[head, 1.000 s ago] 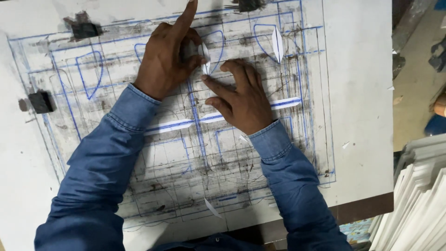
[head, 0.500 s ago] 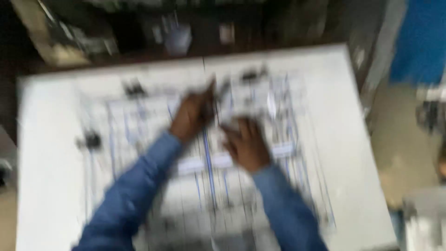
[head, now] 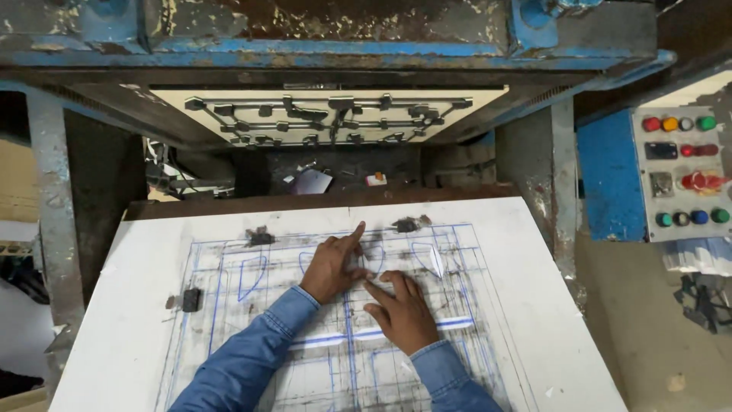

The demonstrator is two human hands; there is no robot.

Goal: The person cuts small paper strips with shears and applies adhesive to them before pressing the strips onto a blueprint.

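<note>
Both hands are flat on the marked sheet, fingers spread and not gripping anything. The left hand (head: 332,267) has its index finger stretched out, pointing away toward the press, with the tip just short of the far blue border line. The right hand (head: 400,309) sits just beside it, nearer the person, fingers (head: 377,290) angled up and left so the tips touch or nearly touch the left hand, can't tell which. What they're pressing on is a white sheet (head: 473,305) covered in blue and dark ruled lines with small curved outlines; it lies flat on the bench (head: 122,336), long axis running from the person toward the machine, far edge at the press opening. Small dark blocks (head: 191,299) sit along its left and far edges. Above hangs a pale die board (head: 328,118) with dark strips, inside a rusty blue press frame (head: 305,46). Off to the right is a control panel (head: 682,172) with coloured buttons.
</note>
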